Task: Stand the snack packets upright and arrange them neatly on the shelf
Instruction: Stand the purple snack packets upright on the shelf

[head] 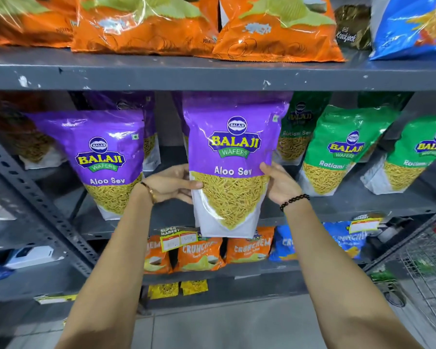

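A purple Aloo Sev packet (233, 157) is held upright in front of the middle shelf, its bottom hanging below the shelf's front edge (337, 214). My left hand (173, 183) grips its left side and my right hand (280, 185) grips its right side. A second purple Aloo Sev packet (103, 159) stands upright on the shelf to the left, with more purple packets behind it. To the right stand green Ratlami Sev packets (342, 149), leaning slightly, and another green packet (413, 157) at the far right.
Orange chip bags (146, 26) and a blue bag (413, 23) fill the shelf above. Below are orange and blue Crunchem packets (202, 253) with price tags. A slotted grey upright (30, 195) runs diagonally at left. A wire basket (428, 260) stands at the right.
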{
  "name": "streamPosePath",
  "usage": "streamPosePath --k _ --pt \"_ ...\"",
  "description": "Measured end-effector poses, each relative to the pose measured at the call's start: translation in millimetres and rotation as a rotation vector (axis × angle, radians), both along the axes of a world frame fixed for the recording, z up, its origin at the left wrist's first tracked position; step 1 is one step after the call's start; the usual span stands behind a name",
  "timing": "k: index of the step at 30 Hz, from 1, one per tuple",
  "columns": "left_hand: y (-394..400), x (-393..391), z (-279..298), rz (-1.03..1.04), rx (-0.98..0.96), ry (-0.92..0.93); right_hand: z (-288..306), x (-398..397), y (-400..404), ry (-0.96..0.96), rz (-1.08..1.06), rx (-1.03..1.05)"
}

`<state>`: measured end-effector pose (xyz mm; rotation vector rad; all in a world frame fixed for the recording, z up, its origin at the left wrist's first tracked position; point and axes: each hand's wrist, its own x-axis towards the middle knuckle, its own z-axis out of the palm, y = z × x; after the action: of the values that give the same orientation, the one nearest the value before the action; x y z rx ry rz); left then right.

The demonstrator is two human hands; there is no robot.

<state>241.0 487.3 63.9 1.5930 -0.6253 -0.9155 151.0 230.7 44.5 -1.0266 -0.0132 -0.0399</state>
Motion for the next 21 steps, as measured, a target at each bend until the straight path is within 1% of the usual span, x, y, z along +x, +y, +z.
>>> streamPosePath --k 4,8,12,16,19,21 --pt "7.6 2.3 11.1 -0.046 -0.005 -0.023 11.7 5.3 0.2 -0.044 0.034 -0.033" --pt "5.7 6.5 4.7 0.000 -0.009 -0.029 10.1 10.5 0.3 -0.048 0.058 -0.027" --pt "-3.5 17.2 -10.3 0.138 0.012 -0.068 5.6 23.6 2.3 -0.009 -0.040 -0.076" --pt "-18.4 31.0 -25.7 0.307 0.028 -0.175 0.1 42.6 7.5 0.009 -0.168 -0.147" --pt "-23.4 41.0 -41.6 0.395 0.042 -0.219 -12.0 53.8 9.2 0.058 -0.258 -0.214" --pt "-22.8 44.2 -53.6 0.456 0.047 -0.264 -24.1 56.4 6.1 0.117 -0.267 -0.257"
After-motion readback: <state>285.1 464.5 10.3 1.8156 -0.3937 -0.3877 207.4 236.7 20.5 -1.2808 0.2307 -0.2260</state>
